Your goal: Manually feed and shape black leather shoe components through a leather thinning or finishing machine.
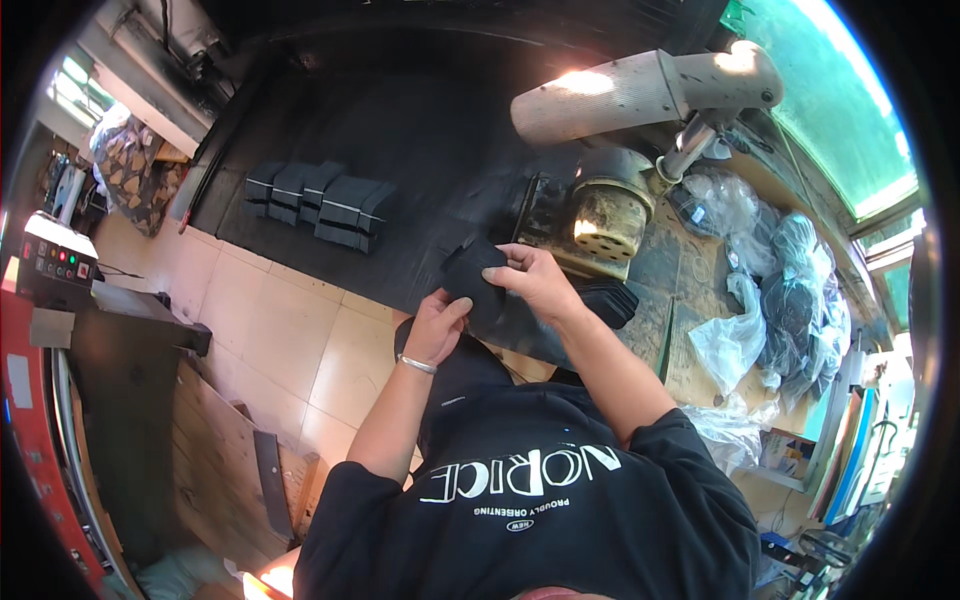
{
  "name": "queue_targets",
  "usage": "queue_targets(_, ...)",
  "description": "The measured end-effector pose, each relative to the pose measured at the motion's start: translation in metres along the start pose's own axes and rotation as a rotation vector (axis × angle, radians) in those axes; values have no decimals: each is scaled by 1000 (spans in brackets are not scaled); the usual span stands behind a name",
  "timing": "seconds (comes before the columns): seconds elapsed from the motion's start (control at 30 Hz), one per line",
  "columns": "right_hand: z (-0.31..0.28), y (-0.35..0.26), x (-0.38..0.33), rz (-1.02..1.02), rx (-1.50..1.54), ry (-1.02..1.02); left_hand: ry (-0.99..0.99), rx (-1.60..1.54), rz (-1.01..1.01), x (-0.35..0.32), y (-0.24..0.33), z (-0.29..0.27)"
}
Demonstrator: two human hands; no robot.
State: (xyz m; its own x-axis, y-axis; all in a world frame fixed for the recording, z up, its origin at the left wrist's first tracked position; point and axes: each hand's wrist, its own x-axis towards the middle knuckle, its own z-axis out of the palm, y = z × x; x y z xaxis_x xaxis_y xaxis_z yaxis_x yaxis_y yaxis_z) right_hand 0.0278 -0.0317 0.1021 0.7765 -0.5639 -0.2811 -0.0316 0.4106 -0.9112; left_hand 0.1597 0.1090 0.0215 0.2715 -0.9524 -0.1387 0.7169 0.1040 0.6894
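Dark flat piece point(470, 272) held above the near edge of the black table point(400, 130), in front of the torso. Right hand point(541, 284) grips its right side, thumb on top; left hand point(438, 330) pinches the lower-left edge. Both closed on it, so neither is nearer. Long axis: cannot tell, black on black. Banded bundles point(345, 208) lie ahead-left; a dark stack point(608, 302) sits just beside the right wrist.

Left-hand point(436, 330) fingertips hidden behind the black piece point(474, 272)
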Motion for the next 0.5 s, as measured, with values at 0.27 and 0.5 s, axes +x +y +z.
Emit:
queue_targets(0.27, 15, 4, -2, -378, -278, 213, 23, -123, 74, 16, 14, 46)
queue_targets(0.5, -16, 44, -2, -333, -150, 145, 134, -91, 30, 72, 49, 49)
